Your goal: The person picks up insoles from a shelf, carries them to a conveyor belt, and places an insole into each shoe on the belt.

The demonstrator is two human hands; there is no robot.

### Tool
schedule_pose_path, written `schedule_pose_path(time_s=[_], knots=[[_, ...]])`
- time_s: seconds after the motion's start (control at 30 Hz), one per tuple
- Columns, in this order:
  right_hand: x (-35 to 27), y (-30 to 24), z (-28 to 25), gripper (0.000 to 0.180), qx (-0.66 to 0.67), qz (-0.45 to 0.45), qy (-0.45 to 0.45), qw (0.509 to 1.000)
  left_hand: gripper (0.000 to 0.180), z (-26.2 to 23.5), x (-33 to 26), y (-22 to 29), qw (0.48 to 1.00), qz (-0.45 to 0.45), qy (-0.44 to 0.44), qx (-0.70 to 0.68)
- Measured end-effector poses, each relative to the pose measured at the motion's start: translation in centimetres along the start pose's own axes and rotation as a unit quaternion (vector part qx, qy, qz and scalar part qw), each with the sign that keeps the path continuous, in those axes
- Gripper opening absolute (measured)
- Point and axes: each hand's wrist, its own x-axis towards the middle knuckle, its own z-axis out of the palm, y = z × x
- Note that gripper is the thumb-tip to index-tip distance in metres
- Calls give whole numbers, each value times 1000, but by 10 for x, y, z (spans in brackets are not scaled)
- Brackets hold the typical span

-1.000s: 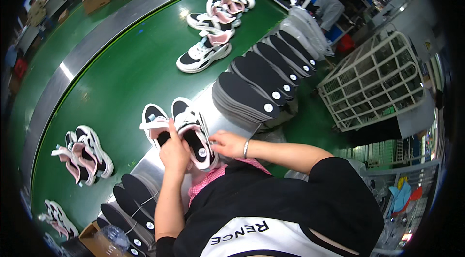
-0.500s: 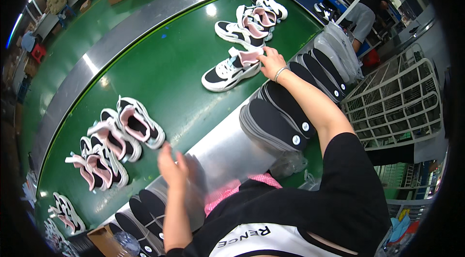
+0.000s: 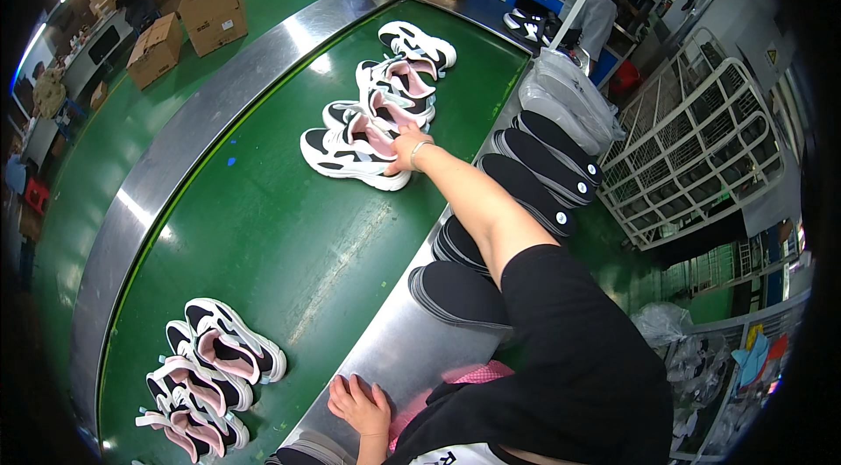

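Since half a second ago my right hand (image 3: pixel 401 152) has stayed stretched out, fingers now closed on the nearest sneaker (image 3: pixel 350 154) on the green belt (image 3: pixel 263 237). My left hand (image 3: pixel 359 404) lies open on the steel worktop (image 3: pixel 394 351). I count six sneakers ahead and six at lower left (image 3: pixel 206 373).

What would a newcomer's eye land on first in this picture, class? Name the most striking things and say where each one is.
The eye goes first to the curved green conveyor belt and the right hand, stretched far out onto a white, black and pink sneaker in the upper cluster. Another bunch of sneakers lies at the belt's lower left. The left hand rests flat on the steel edge, with stacks of dark insoles to the right.
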Motion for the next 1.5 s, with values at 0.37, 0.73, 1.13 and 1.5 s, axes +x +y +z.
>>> schedule_pose_path(time_s=[0.37,0.73,1.13,1.5], knots=[[-102,-129,-26,40,67,-209,-8,976,45,8,12,-15,978,-122,18,-169],[-341,-157,79,29,-21,-321,-84,943,59,-27,-1,6,874,-187,124,-431],[-302,-26,65,39,8,-121,172,978,27,-55,23,-4,867,-181,106,-451],[-320,-42,38,22,119,-215,293,924,26,-49,29,-3,868,-182,103,-450]])
